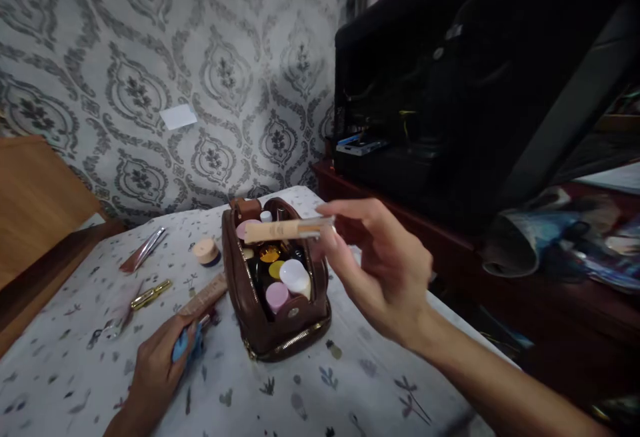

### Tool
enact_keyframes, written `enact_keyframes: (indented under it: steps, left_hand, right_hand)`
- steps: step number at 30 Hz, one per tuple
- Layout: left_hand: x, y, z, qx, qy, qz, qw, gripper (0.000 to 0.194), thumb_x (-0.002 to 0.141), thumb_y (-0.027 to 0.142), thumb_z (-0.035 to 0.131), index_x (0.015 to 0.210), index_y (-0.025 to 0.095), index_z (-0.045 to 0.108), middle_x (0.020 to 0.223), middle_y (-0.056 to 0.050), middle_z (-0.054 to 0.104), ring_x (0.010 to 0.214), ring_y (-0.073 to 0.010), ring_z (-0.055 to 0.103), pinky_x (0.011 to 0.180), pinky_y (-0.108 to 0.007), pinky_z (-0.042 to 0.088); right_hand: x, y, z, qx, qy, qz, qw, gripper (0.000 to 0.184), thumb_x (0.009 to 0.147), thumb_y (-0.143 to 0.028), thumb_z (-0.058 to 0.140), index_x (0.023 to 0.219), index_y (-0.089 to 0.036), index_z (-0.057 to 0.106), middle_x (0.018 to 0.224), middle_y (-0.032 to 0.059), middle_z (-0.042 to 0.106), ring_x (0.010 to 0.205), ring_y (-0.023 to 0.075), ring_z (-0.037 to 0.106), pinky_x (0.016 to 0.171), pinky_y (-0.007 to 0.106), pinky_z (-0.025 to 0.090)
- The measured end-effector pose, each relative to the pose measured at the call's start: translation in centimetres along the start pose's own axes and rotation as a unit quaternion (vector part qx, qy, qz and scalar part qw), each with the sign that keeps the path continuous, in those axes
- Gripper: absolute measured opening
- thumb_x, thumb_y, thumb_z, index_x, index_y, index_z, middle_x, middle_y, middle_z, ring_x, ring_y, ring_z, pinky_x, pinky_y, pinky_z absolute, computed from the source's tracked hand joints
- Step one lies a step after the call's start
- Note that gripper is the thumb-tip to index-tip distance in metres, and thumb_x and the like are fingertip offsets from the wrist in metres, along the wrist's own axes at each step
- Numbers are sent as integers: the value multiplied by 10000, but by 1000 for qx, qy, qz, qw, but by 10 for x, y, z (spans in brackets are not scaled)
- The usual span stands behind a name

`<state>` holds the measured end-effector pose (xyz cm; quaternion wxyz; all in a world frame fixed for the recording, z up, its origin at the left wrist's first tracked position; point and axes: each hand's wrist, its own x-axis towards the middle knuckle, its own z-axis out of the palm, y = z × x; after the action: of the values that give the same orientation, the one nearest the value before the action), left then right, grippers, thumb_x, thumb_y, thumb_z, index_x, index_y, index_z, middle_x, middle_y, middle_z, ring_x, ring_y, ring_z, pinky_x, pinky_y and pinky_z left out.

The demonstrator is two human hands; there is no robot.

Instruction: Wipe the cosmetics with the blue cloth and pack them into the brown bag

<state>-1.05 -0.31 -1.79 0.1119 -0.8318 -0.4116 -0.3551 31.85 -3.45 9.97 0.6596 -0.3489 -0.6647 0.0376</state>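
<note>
An open brown leather pouch stands on the table, packed with several small bottles and jars with pink, yellow and white caps. My right hand hovers just above its right side, pinching a slim beige tube held level over the opening. My left hand rests on the cloth to the left of the pouch, fingers closed round a blue item and a long pinkish-brown tube.
A floral tablecloth covers the table. On it at left lie a small round beige jar, a gold stick and silver tweezers. A dark cabinet with clutter stands to the right, patterned wallpaper behind.
</note>
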Motion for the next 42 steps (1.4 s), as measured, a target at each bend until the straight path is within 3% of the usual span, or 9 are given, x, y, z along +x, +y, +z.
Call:
enact_keyframes:
  steps: [6,9,14,19,31,34,37,39,42]
  left_hand:
    - [-1,-2,1,8,-31,-16,999,224,1003,340,469,930,208,635,752,7,693,630,-121,663,585,-176,508]
    - [-3,-5,2,8,-32,-17,999,205,998,329,479,953,207,636,786,0,703,663,-119,673,615,-170,518]
    - [-4,-7,3,-3,-47,-24,999,196,996,315,473,972,213,638,760,5,691,646,-122,669,596,-172,519]
    - [-3,-8,2,17,-63,-15,998,179,988,311,487,1001,215,638,837,-14,725,717,-139,702,648,-181,545]
    - [-2,-8,2,25,-94,-15,995,212,993,340,468,999,215,639,840,-33,739,727,-165,716,634,-205,554]
    - [-3,-7,3,26,-80,-31,996,236,1000,367,455,973,219,636,828,-29,732,722,-163,710,639,-212,552]
    - [-6,-10,3,33,-92,-5,995,206,989,335,475,1009,213,639,860,-35,745,748,-163,721,666,-208,564]
    - [-5,-12,2,45,-97,1,994,198,983,317,483,1018,203,642,881,-44,748,774,-165,726,680,-205,570]
    - [-1,-11,1,45,-106,-3,993,188,985,306,479,987,208,639,842,-28,735,742,-151,716,651,-190,562]
  right_hand:
    - [49,49,26,-94,-166,-15,982,149,982,-242,506,1048,-157,609,798,16,650,682,136,576,674,257,429]
    - [72,69,42,-156,-219,1,963,167,974,-228,510,1068,-139,615,843,40,671,721,153,572,705,266,401]
    - [95,81,65,-215,-276,20,936,199,977,-241,506,1092,-144,635,871,55,690,760,167,571,712,268,367]
    - [96,83,85,-210,-348,16,913,185,967,-240,505,1060,-192,658,889,44,699,760,167,577,672,265,353]
    - [96,92,115,-232,-455,57,858,247,879,-238,607,1115,-184,652,1111,127,710,938,268,680,619,291,438]
    - [103,88,117,-236,-487,68,838,250,857,-181,618,1100,-161,675,1120,131,717,971,258,680,620,278,450]
    - [109,84,120,-234,-505,71,828,243,843,-155,627,1076,-156,696,1111,117,728,935,234,685,591,262,443]
    - [111,83,121,-232,-507,67,827,231,828,-145,640,1050,-151,705,1092,113,734,907,224,684,564,257,424]
    - [114,85,116,-224,-464,54,855,189,813,-156,654,993,-140,709,1031,109,741,878,212,674,556,250,406]
